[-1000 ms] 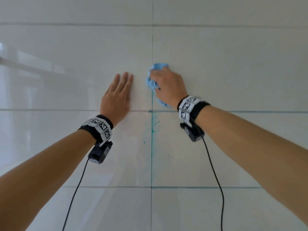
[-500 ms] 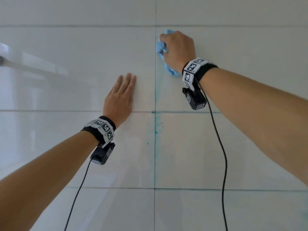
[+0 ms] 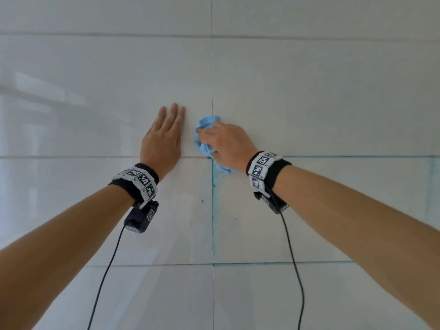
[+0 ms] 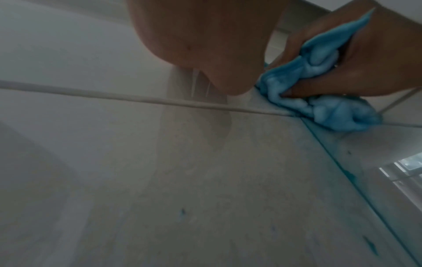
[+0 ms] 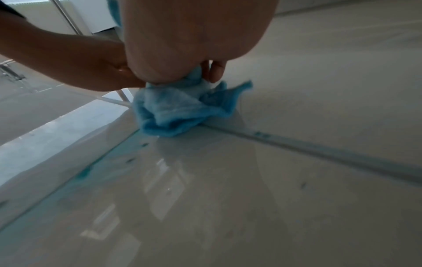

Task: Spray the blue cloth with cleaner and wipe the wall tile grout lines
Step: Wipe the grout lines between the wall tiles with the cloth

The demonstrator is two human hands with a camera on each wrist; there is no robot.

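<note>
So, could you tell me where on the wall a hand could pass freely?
Free: the tile right of the right hand and the tiles above both hands. Crowded: the vertical grout line, between the left hand and blue cloth.

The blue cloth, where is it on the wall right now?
In the head view, the blue cloth is bunched in the right hand, pressed over the vertical grout line beside the flat left hand.

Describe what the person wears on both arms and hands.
Both hands, left hand and right hand, are bare, forearms sleeveless. Each wrist has a black band carrying white square-code tags, a small black camera beneath, and a black cable hanging down.
</note>
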